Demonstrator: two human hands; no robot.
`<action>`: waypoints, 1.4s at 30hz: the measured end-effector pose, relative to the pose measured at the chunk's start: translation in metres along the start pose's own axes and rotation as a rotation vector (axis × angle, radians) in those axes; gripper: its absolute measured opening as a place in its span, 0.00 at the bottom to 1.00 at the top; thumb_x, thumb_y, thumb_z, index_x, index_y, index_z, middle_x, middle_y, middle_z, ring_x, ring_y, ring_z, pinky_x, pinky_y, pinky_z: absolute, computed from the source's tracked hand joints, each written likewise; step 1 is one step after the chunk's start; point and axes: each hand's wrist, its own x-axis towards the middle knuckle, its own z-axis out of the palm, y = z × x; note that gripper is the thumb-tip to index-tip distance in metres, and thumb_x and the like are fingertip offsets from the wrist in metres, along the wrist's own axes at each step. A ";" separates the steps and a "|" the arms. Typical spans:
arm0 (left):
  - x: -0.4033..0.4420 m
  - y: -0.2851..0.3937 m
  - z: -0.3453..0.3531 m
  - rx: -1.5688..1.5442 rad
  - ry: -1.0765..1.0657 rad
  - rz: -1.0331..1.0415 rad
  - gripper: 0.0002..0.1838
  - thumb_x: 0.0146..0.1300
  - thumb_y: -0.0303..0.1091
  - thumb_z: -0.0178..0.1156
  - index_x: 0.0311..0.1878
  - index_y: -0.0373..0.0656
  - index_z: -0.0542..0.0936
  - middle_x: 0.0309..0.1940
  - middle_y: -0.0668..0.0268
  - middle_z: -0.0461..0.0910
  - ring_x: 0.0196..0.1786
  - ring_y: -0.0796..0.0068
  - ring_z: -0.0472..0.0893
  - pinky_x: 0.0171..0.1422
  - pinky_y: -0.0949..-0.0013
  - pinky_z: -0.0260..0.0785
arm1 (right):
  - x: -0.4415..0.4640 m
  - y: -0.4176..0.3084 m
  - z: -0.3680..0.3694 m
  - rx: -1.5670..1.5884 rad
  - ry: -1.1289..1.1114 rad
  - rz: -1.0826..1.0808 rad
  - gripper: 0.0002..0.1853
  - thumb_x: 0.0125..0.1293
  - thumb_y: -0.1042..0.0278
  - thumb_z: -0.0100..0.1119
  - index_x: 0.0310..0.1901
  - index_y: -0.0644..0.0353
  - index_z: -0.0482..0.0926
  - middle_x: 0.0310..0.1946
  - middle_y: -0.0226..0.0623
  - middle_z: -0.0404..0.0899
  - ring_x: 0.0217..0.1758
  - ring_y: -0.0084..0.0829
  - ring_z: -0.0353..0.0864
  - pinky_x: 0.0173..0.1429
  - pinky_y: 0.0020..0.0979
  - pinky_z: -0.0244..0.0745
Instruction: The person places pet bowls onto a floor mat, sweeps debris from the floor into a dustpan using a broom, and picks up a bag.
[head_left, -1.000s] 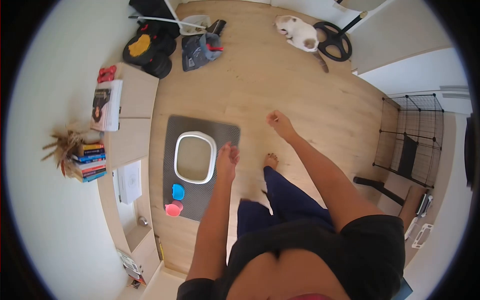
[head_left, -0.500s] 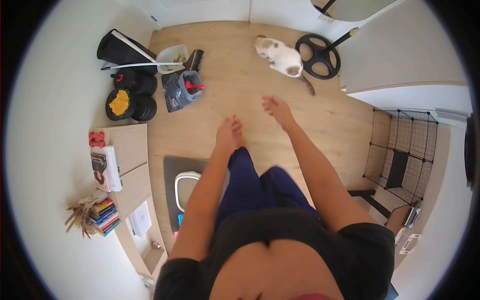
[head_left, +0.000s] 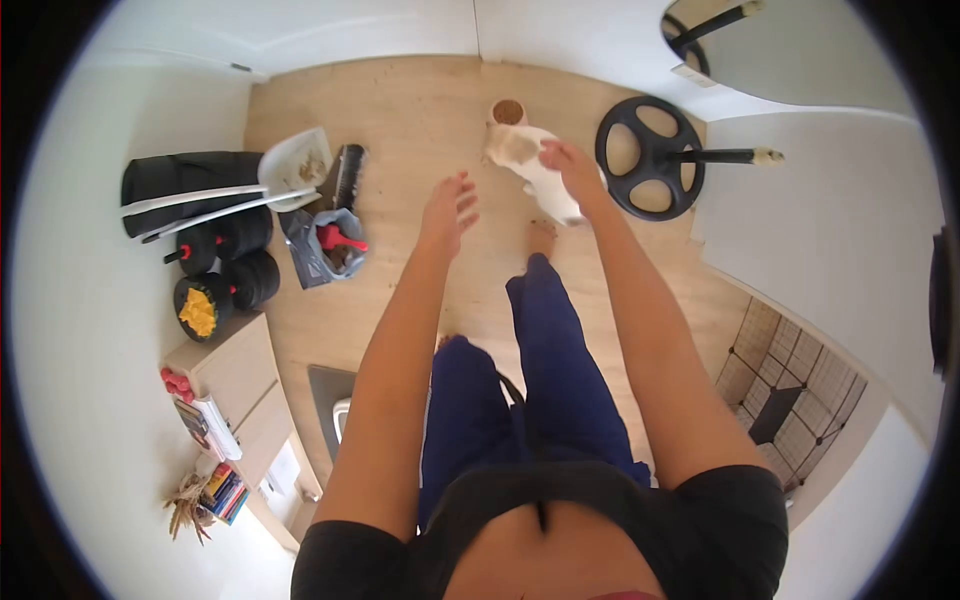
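Note:
My left hand (head_left: 451, 214) is held out over the wooden floor with its fingers apart and nothing in them. My right hand (head_left: 577, 178) is stretched forward, fingers loosely extended and holding nothing. From above it covers part of a white cat (head_left: 530, 160) with tan patches; touching cannot be confirmed, and the hand looks raised well above it. The cat's head is beside a bowl of brown dry food (head_left: 509, 112). My bare foot (head_left: 541, 236) is on the floor between the two hands.
At left are a dustpan (head_left: 298, 168), a broom (head_left: 347, 178), a grey bag with a red scoop (head_left: 325, 250), dumbbells (head_left: 250, 278) and a low cabinet (head_left: 235, 370). A black wheel-shaped stand (head_left: 650, 160) is at right, near a wire rack (head_left: 790, 390).
My body has stepped forward, so the floor items sit lower in view. The food bowl has come into sight by the cat, and my right hand now overlaps the cat.

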 end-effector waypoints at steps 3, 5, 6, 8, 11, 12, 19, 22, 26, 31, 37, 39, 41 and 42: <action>0.101 0.020 0.028 -0.056 0.069 -0.032 0.23 0.63 0.48 0.48 0.58 0.50 0.68 0.52 0.67 0.69 0.53 0.70 0.67 0.55 0.61 0.61 | 0.082 0.007 -0.012 -0.096 -0.034 0.104 0.19 0.64 0.59 0.47 0.54 0.57 0.72 0.41 0.30 0.75 0.42 0.25 0.72 0.47 0.26 0.67; 0.158 0.018 0.039 0.019 0.086 0.011 0.21 0.63 0.47 0.49 0.57 0.50 0.69 0.52 0.68 0.69 0.51 0.71 0.68 0.54 0.62 0.61 | 0.144 0.039 -0.019 -0.118 -0.031 0.051 0.19 0.64 0.58 0.46 0.53 0.58 0.73 0.39 0.31 0.76 0.41 0.25 0.72 0.48 0.25 0.67; 0.185 0.017 0.041 0.012 0.101 -0.012 0.21 0.63 0.47 0.49 0.57 0.50 0.69 0.52 0.68 0.69 0.51 0.71 0.68 0.54 0.62 0.61 | 0.169 0.053 -0.021 -0.121 -0.043 0.076 0.19 0.64 0.58 0.46 0.53 0.58 0.73 0.39 0.31 0.76 0.41 0.25 0.72 0.48 0.25 0.67; 0.235 0.009 0.042 0.062 0.152 0.013 0.20 0.62 0.47 0.51 0.55 0.49 0.70 0.51 0.68 0.70 0.50 0.71 0.68 0.53 0.63 0.61 | 0.211 0.077 -0.024 -0.262 -0.089 0.098 0.19 0.66 0.59 0.47 0.54 0.61 0.72 0.45 0.33 0.77 0.47 0.27 0.73 0.53 0.27 0.65; 0.309 -0.006 0.032 0.131 0.167 0.039 0.20 0.62 0.46 0.51 0.54 0.49 0.70 0.50 0.69 0.71 0.50 0.72 0.68 0.53 0.64 0.61 | 0.284 0.145 -0.030 -0.396 -0.050 0.016 0.19 0.64 0.57 0.47 0.49 0.61 0.76 0.40 0.38 0.79 0.46 0.30 0.75 0.52 0.29 0.67; 0.330 -0.011 0.028 0.128 0.178 0.019 0.20 0.62 0.46 0.51 0.54 0.49 0.70 0.50 0.69 0.71 0.50 0.72 0.68 0.53 0.64 0.61 | 0.300 0.158 -0.030 -0.397 -0.062 0.035 0.19 0.64 0.57 0.47 0.49 0.61 0.76 0.40 0.38 0.79 0.46 0.30 0.75 0.52 0.29 0.67; 0.447 -0.066 -0.006 0.386 0.124 -0.191 0.22 0.62 0.47 0.49 0.57 0.48 0.70 0.54 0.68 0.70 0.55 0.69 0.67 0.57 0.63 0.60 | 0.395 0.237 -0.036 -0.884 -0.253 0.093 0.17 0.64 0.61 0.46 0.49 0.61 0.75 0.38 0.37 0.78 0.41 0.31 0.74 0.46 0.30 0.68; 0.469 -0.087 -0.009 0.432 0.066 -0.240 0.24 0.62 0.45 0.47 0.61 0.49 0.67 0.58 0.67 0.68 0.59 0.68 0.66 0.61 0.62 0.58 | 0.406 0.236 -0.029 -0.886 -0.336 0.395 0.19 0.63 0.62 0.47 0.52 0.61 0.74 0.36 0.31 0.76 0.35 0.25 0.70 0.40 0.27 0.67; 0.479 -0.103 0.001 0.385 -0.040 -0.308 0.25 0.62 0.39 0.44 0.64 0.50 0.64 0.60 0.67 0.67 0.62 0.68 0.64 0.64 0.60 0.55 | 0.420 0.265 -0.032 -0.871 -0.491 0.508 0.18 0.63 0.61 0.46 0.51 0.59 0.73 0.36 0.27 0.75 0.31 0.22 0.69 0.36 0.24 0.65; 0.484 -0.114 -0.012 0.213 -0.056 -0.262 0.26 0.62 0.35 0.43 0.65 0.48 0.62 0.58 0.65 0.67 0.62 0.68 0.64 0.65 0.58 0.55 | 0.402 0.238 -0.019 -0.552 -0.315 0.589 0.19 0.65 0.62 0.47 0.55 0.59 0.71 0.40 0.28 0.74 0.35 0.22 0.70 0.36 0.24 0.66; 0.443 -0.079 -0.048 -0.039 0.011 -0.129 0.26 0.62 0.33 0.44 0.65 0.46 0.61 0.55 0.65 0.68 0.58 0.67 0.65 0.64 0.59 0.56 | 0.389 0.186 0.037 -0.558 -0.347 0.458 0.20 0.66 0.63 0.49 0.58 0.58 0.69 0.44 0.30 0.74 0.40 0.23 0.72 0.42 0.22 0.70; 0.415 -0.062 -0.066 -0.074 0.047 -0.092 0.26 0.62 0.33 0.44 0.66 0.46 0.60 0.54 0.66 0.68 0.57 0.67 0.66 0.63 0.59 0.57 | 0.382 0.167 0.061 -0.561 -0.368 0.408 0.20 0.65 0.63 0.49 0.58 0.58 0.70 0.43 0.30 0.75 0.40 0.23 0.73 0.44 0.23 0.71; 0.382 -0.044 -0.085 -0.069 0.137 -0.031 0.26 0.62 0.32 0.48 0.65 0.45 0.63 0.50 0.67 0.70 0.53 0.71 0.68 0.60 0.61 0.60 | 0.374 0.146 0.087 -0.632 -0.463 0.331 0.20 0.65 0.63 0.50 0.57 0.58 0.70 0.39 0.29 0.77 0.39 0.23 0.75 0.46 0.25 0.72; 0.361 -0.037 -0.095 -0.084 0.156 -0.009 0.26 0.62 0.32 0.48 0.65 0.45 0.63 0.50 0.67 0.70 0.53 0.71 0.68 0.60 0.61 0.60 | 0.364 0.136 0.102 -0.645 -0.485 0.308 0.20 0.65 0.63 0.50 0.57 0.58 0.70 0.39 0.29 0.77 0.39 0.23 0.75 0.46 0.25 0.72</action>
